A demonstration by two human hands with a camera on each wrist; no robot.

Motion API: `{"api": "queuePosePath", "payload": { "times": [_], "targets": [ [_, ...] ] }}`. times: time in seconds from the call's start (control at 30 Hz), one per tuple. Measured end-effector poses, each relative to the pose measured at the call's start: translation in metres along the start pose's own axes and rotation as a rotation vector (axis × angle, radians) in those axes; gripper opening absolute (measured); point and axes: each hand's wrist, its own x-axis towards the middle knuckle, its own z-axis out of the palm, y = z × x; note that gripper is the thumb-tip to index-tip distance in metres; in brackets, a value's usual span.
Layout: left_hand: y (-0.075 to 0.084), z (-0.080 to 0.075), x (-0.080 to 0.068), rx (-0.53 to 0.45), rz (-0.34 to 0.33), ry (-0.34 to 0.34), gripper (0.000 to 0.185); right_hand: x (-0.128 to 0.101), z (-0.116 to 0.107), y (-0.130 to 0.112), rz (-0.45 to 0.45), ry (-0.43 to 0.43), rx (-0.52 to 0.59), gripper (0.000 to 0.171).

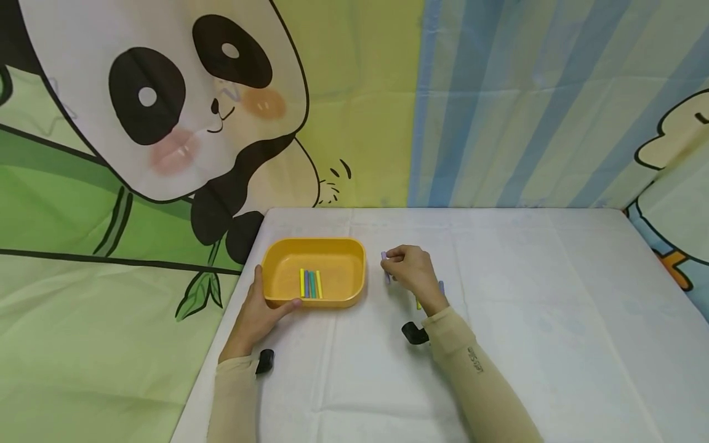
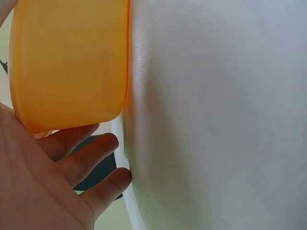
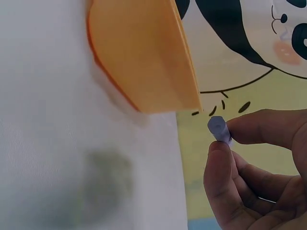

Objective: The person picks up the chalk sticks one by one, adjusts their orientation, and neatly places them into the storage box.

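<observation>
My left hand (image 1: 257, 317) grips the near left corner of a yellow-orange plastic tray (image 1: 354, 271), thumb along the front rim and fingers by the left wall. From the left wrist view, its fingers (image 2: 91, 153) spread beside the tray's end wall. Four-sided and shallow, the tray holds several chalk sticks (image 1: 312, 284) in yellow, purple and teal, side by side against its front wall. Right of it, my right hand (image 1: 412, 271) pinches a light purple chalk stick (image 3: 218, 127) between thumb and forefinger, above the tablecloth.
A yellow chalk stick (image 1: 418, 304) and a blue-purple one (image 1: 441, 287) lie partly hidden behind the right wrist. White cloth (image 1: 554, 344) covers the table. Behind stands a curtain (image 1: 360, 111) printed with a panda and stripes. Both wrists carry a small black camera.
</observation>
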Motion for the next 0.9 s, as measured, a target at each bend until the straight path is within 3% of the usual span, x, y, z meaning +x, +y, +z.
{"api": "queuePosePath", "payload": {
  "times": [0.43, 0.9],
  "targets": [
    [0.002, 0.000, 0.000, 0.018, 0.017, -0.002, 0.138, 0.007, 0.028, -0.022, 0.010, -0.033, 0.042, 0.021],
    [-0.001, -0.001, 0.001, 0.005, 0.035, 0.002, 0.136, 0.011, 0.044, -0.044, -0.050, -0.079, 0.040, 0.018]
  ]
}}
